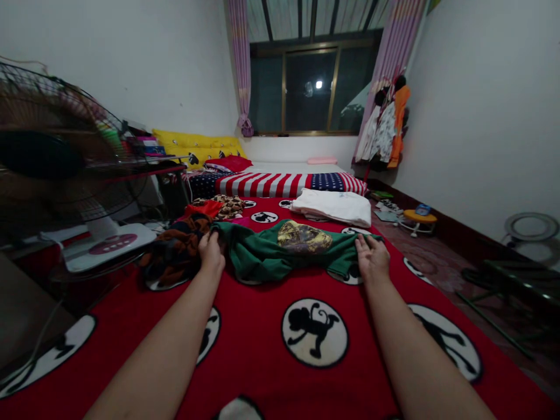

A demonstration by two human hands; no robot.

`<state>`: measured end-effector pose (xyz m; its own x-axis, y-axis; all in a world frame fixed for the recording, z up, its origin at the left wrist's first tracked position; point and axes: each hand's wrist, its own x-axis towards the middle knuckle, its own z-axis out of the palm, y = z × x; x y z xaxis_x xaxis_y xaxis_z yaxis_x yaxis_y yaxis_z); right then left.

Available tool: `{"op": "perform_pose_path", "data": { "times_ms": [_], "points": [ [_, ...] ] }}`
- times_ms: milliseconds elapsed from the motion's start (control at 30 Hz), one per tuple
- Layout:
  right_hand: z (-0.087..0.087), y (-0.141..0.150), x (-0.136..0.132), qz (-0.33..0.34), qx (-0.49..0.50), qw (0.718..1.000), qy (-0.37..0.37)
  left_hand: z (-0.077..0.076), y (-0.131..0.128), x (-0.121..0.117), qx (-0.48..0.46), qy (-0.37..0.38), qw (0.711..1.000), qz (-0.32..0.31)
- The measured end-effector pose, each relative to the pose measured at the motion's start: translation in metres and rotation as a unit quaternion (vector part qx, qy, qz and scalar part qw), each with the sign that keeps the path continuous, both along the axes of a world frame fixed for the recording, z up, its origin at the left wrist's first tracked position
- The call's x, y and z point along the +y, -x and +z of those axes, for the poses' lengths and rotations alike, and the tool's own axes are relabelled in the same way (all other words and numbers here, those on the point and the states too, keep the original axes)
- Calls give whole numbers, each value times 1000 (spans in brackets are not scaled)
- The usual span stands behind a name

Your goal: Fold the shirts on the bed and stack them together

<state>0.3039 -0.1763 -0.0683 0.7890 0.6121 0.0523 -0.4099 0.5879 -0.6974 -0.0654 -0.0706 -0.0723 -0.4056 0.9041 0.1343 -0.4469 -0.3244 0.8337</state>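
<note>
A green garment (258,251) with a gold-and-dark printed patch stretches between my two hands, low over the red blanket (258,338) with its monkey circles. Its left end is gripped by my left hand (212,252), fingers closed on the cloth. At the other end, my right hand (371,255) pinches the fabric, some fingers lifted. Just left of my left hand lies a crumpled brown-and-black cloth (175,251). Beyond the garment sits a folded white cloth (332,206). What kind of garment the green one is, I cannot tell.
On the left, a large fan (44,140) stands close to the bed. Leopard-print and red cloths (227,207) lie behind the brown one. Farther back is a second bed with a striped, starred cover (266,184). A stool (419,220) stands on the floor at right.
</note>
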Motion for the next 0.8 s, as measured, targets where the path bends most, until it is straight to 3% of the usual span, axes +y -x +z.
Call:
{"op": "perform_pose_path", "data": {
  "times_ms": [100, 167, 233, 300, 367, 433, 500, 567, 633, 733, 800],
  "points": [
    [-3, 11, 2, 25, -58, 998, 24, 2, -15, -10, 76, -33, 996, -38],
    [-5, 19, 3, 27, -141, 988, 60, 6, -25, -21, 203, -76, 974, -69],
    [-6, 25, 3, 7, -239, 964, 114, 12, -33, -35, 357, -142, 920, -81],
    [-8, 29, 2, -23, -344, 922, 177, 17, -41, -51, 497, -211, 835, -108],
    [-9, 30, 0, -25, -478, 844, 242, 20, -49, -65, 608, -254, 734, -165],
    [-10, 31, -5, 18, -616, 729, 298, 20, -55, -76, 679, -267, 651, -210],
    [-10, 31, -10, 74, -706, 619, 337, 17, -60, -80, 717, -257, 609, -221],
    [-10, 32, -14, 100, -745, 553, 360, 13, -61, -77, 725, -232, 610, -218],
    [-9, 32, -16, 93, -758, 530, 368, 8, -59, -70, 715, -201, 638, -204],
    [-6, 32, -17, 66, -756, 540, 364, 6, -54, -58, 671, -169, 700, -178],
    [-4, 31, -17, 43, -729, 575, 368, 11, -50, -52, 619, -160, 743, -199]
  ]
}}
